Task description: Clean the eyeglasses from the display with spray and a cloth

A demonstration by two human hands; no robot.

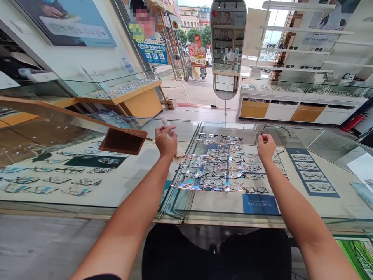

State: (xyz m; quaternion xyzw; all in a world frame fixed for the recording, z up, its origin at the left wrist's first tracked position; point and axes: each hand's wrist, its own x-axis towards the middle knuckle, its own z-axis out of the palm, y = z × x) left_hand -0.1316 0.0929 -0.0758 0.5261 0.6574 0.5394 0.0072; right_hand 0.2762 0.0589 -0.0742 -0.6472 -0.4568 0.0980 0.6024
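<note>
My left hand [166,143] is raised over the glass counter, its fingers closed round a small white bottle [165,122] that points up and away. Just below that wrist lies a crumpled beige cloth [179,156]. At the right, my right hand [266,147] pinches a pair of eyeglasses [281,128] by one side, holding it above the counter top; its thin dark temple shows, and the lenses are hard to make out. Between my hands, rows of eyeglass frames [217,159] lie on the glass, several with small blue tags.
The glass display counter [215,206] spans the front, with more glasses inside [55,181]. A brown flat panel [124,140] juts in at left. Beyond stand an oval mirror [225,50] and a low display cabinet [279,111]. A person stands in the doorway.
</note>
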